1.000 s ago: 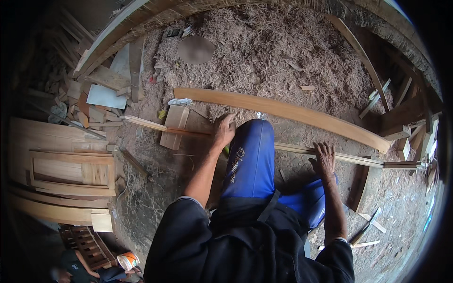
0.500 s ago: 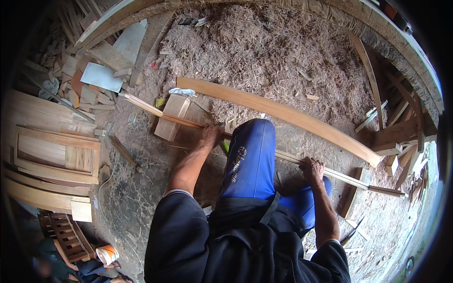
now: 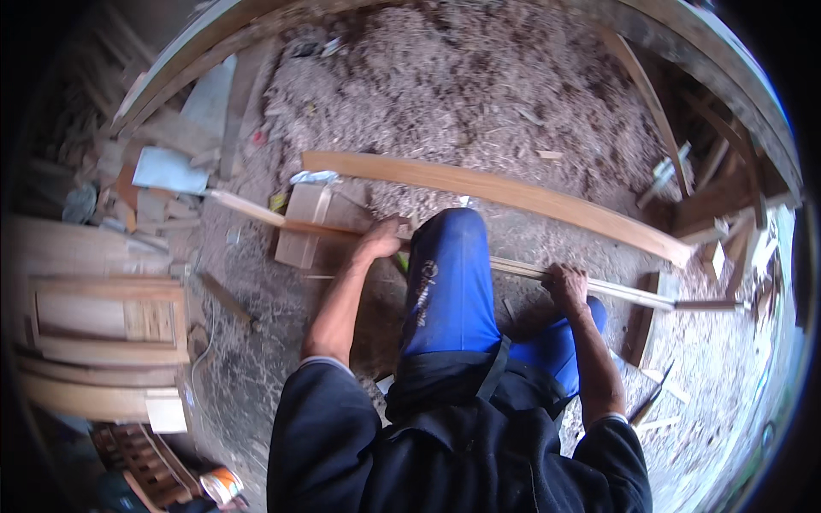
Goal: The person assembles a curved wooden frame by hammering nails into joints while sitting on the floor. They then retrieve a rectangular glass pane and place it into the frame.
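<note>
A bundle of long, thin wooden strips (image 3: 624, 293) runs from left to right in front of me, passing behind my bent knee (image 3: 449, 256). My left hand (image 3: 382, 237) is closed round the bundle just left of the knee. Farther along to the right, my right hand (image 3: 567, 284) grips the same strips from above. Toward the left, the bundle crosses a pale wooden block (image 3: 299, 224); near its right end it crosses a darker wooden piece (image 3: 643, 323). Something bright green (image 3: 401, 262) shows below my left hand, too little of it to name.
A long curved board (image 3: 505, 195) lies beyond the strips, with deep wood shavings (image 3: 410, 94) behind it. Offcuts (image 3: 158, 205) are heaped at the left, near panelled wooden frames (image 3: 107, 321). An orange-and-white bucket (image 3: 222, 486) stands at lower left. More timber (image 3: 727, 209) leans at the right.
The whole view has turned slightly and blurred, so the strips and curved board look more level. Both hands keep their hold on the strips at about the same places.
</note>
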